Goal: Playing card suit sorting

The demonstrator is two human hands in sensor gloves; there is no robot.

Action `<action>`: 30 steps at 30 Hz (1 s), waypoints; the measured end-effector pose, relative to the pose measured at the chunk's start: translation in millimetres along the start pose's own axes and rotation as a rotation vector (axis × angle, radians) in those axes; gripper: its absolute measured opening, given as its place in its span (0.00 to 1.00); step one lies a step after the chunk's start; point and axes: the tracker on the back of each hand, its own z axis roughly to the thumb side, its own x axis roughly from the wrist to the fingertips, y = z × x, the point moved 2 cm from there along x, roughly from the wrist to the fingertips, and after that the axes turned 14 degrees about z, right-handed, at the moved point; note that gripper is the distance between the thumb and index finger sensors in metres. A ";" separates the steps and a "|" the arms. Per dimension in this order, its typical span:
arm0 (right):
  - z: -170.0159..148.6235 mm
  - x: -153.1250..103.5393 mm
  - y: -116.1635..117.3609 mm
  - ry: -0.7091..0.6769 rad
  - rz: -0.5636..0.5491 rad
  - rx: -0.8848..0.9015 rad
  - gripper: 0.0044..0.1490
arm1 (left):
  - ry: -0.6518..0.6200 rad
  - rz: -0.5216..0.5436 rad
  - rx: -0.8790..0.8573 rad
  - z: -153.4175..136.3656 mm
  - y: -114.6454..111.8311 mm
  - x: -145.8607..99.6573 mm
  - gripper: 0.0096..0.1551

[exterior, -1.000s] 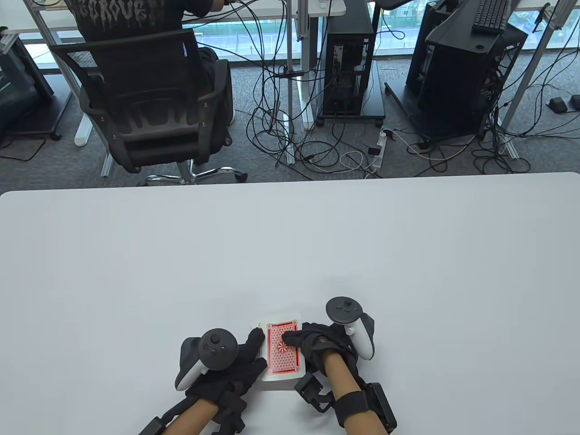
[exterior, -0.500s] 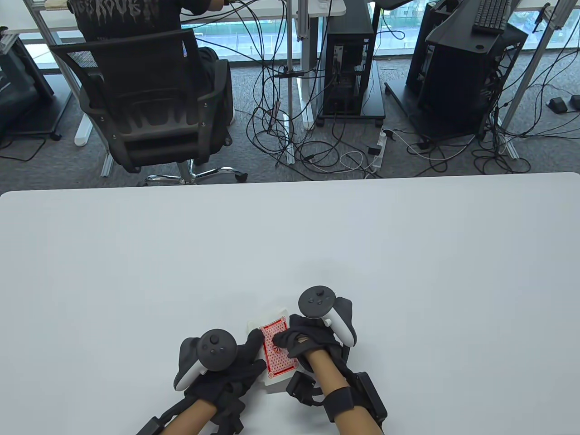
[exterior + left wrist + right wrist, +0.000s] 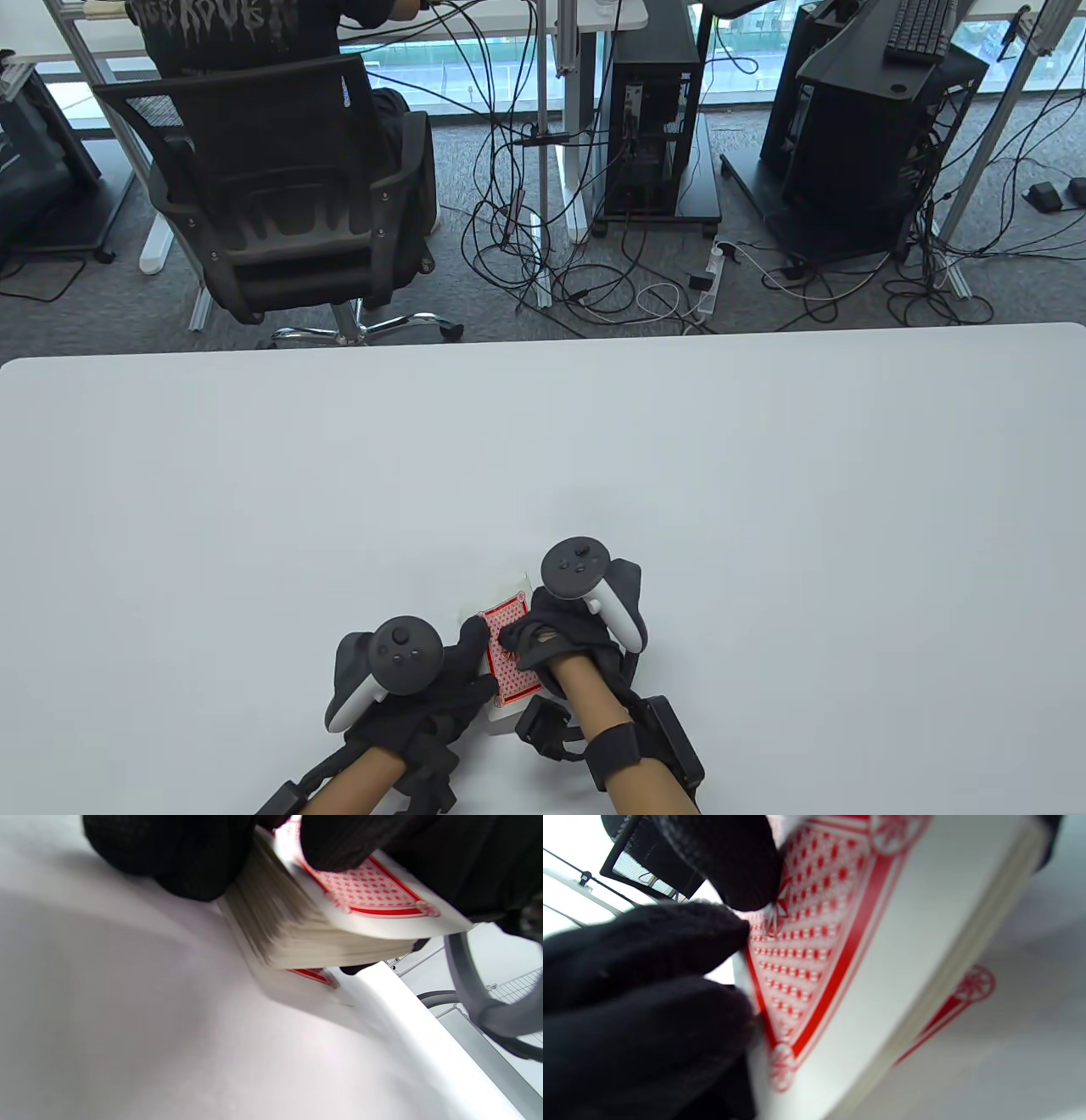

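- Deck (image 3: pixel 507 671): red-backed cards, face down, stacked thick, tilted; near the table's (image 3: pixel 543 441) front edge, between both hands.
- Left hand (image 3: pixel 424 679): grips the deck's left side, fingers (image 3: pixel 186 861) wrapped along its edge.
- Right hand (image 3: pixel 568 632): fingers (image 3: pixel 725 861) curled onto the top card's back, pressing it; thumb at the deck's right edge.
- Beyond the table: office chair (image 3: pixel 271 187), cables (image 3: pixel 594 280) on the floor.

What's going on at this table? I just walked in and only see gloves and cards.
A person in sensor gloves holds a red-backed deck of cards face down near the table's front edge. The left hand grips the deck's side; the right hand has fingers on the top card. No cards are laid out in piles yet.
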 end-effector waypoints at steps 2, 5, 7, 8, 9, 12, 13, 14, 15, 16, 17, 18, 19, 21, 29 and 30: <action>3.9 2.5 0.2 0.015 0.024 -0.098 0.44 | -0.009 0.000 -0.001 1.1 0.1 -1.6 0.40; -1.6 5.2 -3.9 -0.011 0.050 0.087 0.42 | -0.013 -0.009 -0.013 1.1 1.2 -0.8 0.41; -5.8 7.2 -5.8 -0.008 0.046 0.071 0.42 | 0.017 -0.050 -0.055 -0.5 1.5 1.3 0.41; -8.1 8.8 -6.3 -0.008 0.053 0.086 0.42 | 0.029 -0.062 -0.073 -1.1 2.0 2.5 0.41; -9.9 10.1 -6.3 -0.011 0.061 0.113 0.42 | 0.037 -0.067 -0.080 -1.6 2.6 3.3 0.41; -19.1 17.7 -4.7 -0.030 0.111 0.234 0.42 | 0.047 -0.074 -0.060 -2.6 5.3 3.9 0.41; -20.9 19.0 -4.3 -0.035 0.119 0.261 0.41 | 0.050 -0.075 -0.052 -2.7 5.7 3.9 0.41; -22.7 20.8 -3.5 -0.041 0.130 0.300 0.41 | 0.052 -0.076 -0.045 -3.0 6.0 3.9 0.41; -24.6 22.7 -1.7 -0.046 0.155 0.331 0.41 | 0.054 -0.076 -0.037 -3.1 6.4 3.9 0.42; -26.0 23.5 -0.6 -0.048 0.163 0.346 0.41 | 0.057 -0.075 -0.027 -3.2 6.9 3.8 0.41; -28.4 25.0 1.7 -0.055 0.171 0.383 0.42 | 0.061 -0.075 -0.016 -3.8 7.5 3.8 0.42; -29.3 25.5 3.0 -0.064 0.173 0.409 0.42 | 0.063 -0.075 -0.013 -4.1 7.7 3.8 0.42; -30.6 26.5 4.9 -0.073 0.180 0.430 0.46 | 0.064 -0.075 -0.015 -4.5 8.1 3.6 0.42; -30.1 27.2 7.3 -0.097 0.209 0.437 0.49 | 0.066 -0.074 -0.025 -5.4 8.4 3.4 0.42; -17.5 18.2 10.2 -0.078 0.208 0.257 0.36 | 0.074 -0.085 -0.056 -8.9 10.4 1.1 0.42; -14.5 15.6 9.1 -0.069 0.205 0.207 0.35 | 0.077 -0.091 -0.073 -9.5 10.5 0.6 0.42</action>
